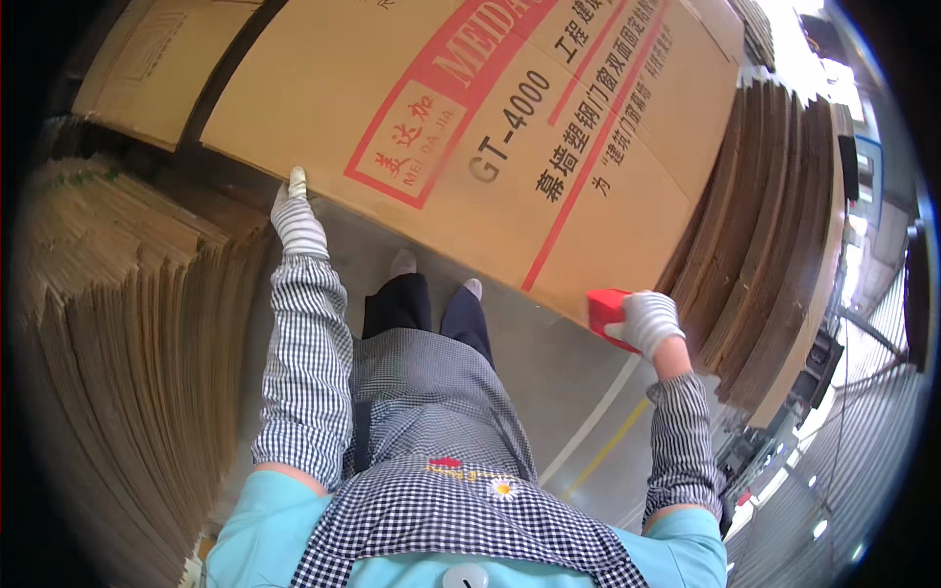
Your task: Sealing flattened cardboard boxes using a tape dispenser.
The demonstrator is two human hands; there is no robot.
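Note:
A large brown cardboard box [470, 127] with red and dark printing fills the upper middle of the head view, tilted. My left hand [294, 220], in a white knitted glove, presses against the box's near left edge. My right hand [649, 321], also gloved, grips a red plastic tool [605, 311] held against the box's lower right corner. Checked sleeve covers run up both forearms.
A tall stack of flat cardboard sheets [127, 323] stands at my left. Another stack of flattened cardboard [774, 225] stands on edge at the right. Below me are a grey floor [559, 372] with white and yellow lines, and my own feet.

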